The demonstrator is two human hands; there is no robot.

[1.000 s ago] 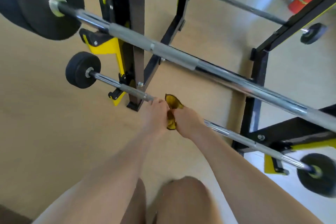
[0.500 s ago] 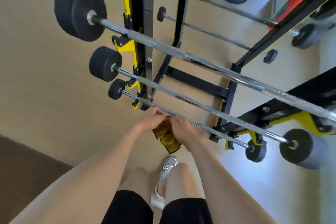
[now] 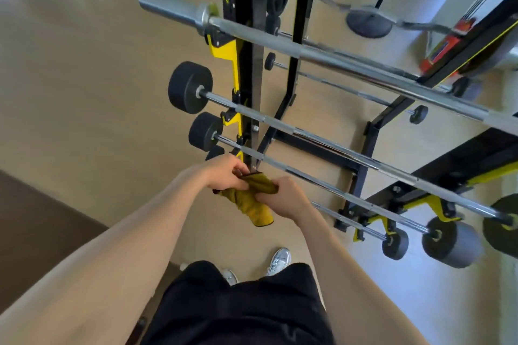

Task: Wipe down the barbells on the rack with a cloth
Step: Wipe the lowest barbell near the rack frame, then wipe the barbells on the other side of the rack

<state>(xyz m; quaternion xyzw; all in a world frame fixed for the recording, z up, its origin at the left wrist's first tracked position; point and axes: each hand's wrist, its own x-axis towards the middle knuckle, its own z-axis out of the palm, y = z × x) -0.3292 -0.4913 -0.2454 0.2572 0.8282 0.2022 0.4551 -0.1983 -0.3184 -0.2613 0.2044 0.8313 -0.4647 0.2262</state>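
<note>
A black and yellow rack [image 3: 248, 70] carries several chrome barbells stacked one above another. The thick top barbell [image 3: 308, 45] has a bare sleeve at its left end. Below it run a barbell with big black ends [image 3: 322, 140] and a thinner one [image 3: 316, 179]. The lowest barbell [image 3: 353, 221] passes behind my hands. A mustard-yellow cloth [image 3: 252, 202] hangs between both hands, just in front of the lowest bars. My left hand [image 3: 224, 173] grips its upper edge. My right hand [image 3: 283, 199] grips it at the right side.
The tan floor [image 3: 98, 92] lies to the left, with a dark mat [image 3: 33, 218] at lower left. My white shoes [image 3: 277, 259] stand below the hands. A round black stand base [image 3: 367, 22] and red equipment [image 3: 445, 47] sit behind the rack.
The view has risen, as if I stood up from a crouch, showing more of the rack. Both hands came off the lowest bar and now hold the cloth bunched between them.
</note>
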